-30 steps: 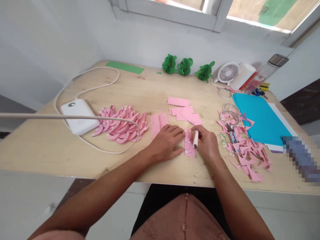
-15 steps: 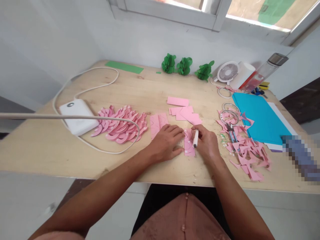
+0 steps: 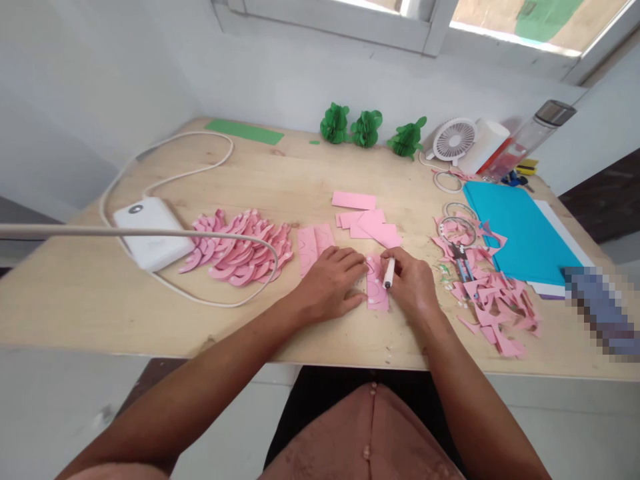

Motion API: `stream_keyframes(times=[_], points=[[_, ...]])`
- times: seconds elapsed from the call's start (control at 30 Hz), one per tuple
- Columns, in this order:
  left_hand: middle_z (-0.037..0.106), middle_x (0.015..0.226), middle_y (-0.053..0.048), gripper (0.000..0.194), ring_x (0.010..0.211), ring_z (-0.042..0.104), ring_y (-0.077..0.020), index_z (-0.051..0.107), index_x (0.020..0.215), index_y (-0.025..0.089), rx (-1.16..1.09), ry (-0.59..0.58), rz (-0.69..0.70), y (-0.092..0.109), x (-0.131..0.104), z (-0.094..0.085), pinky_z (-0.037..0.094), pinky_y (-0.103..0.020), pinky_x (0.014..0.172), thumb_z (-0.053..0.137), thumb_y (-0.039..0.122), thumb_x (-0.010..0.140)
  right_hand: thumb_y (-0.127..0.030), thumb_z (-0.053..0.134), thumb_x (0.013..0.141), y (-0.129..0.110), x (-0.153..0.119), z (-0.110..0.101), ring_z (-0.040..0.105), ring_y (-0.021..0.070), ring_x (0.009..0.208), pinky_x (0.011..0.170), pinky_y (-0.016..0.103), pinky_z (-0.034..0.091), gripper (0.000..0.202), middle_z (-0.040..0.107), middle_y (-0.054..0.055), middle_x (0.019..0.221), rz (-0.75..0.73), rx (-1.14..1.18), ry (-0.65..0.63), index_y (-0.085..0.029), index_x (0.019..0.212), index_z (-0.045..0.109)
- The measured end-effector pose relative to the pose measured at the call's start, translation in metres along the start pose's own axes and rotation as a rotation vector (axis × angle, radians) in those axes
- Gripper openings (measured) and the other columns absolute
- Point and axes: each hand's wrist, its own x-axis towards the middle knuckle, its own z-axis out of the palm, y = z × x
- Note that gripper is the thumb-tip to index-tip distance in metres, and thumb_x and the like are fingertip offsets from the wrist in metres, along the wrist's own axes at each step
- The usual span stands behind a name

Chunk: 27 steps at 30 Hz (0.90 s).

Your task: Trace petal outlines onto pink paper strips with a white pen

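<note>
A pink paper strip (image 3: 376, 297) with curved lines drawn on it lies in front of me on the wooden table. My left hand (image 3: 336, 283) rests flat at the strip's left edge, fingers stretched out and holding nothing. In my right hand (image 3: 413, 280) is a white marker (image 3: 389, 275), gripped between thumb and fingers over the strip's right side; its tip is hidden by the hand. Left of my left hand lie more marked pink strips (image 3: 309, 248). Beyond both hands is a loose stack of plain pink strips (image 3: 367, 225).
Cut pink paper curves (image 3: 245, 250) are heaped at left, beside a white power bank (image 3: 153, 233) with a looping cable. Pink scraps (image 3: 500, 303), scissors (image 3: 463, 263) and a blue folder (image 3: 520, 233) lie at right. Green paper shapes (image 3: 367, 129) and a small fan (image 3: 455, 140) stand behind.
The whole view has shifted slightly. Both hands stay by the strip, and the marker in my right hand tilts a little differently.
</note>
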Motion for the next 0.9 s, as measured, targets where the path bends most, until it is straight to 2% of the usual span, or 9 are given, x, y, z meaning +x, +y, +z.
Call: stream_keyframes(times=[0.9], points=[[0.061,0.121,-0.011,0.032,0.118,0.049,-0.0283,0.058,0.111,0.015,0.026,-0.005,0.008,0.0001,0.0003,0.0002,0.036,-0.045,0.101,0.061,0.032,0.085,-0.030,0.052,0.083,0.0013,-0.0002,0.0003,0.053,0.0131,0.052,0.054,0.024,0.032,0.018,0.063,-0.002,0.061,-0.005,0.007,-0.004,-0.023,0.090,0.068]])
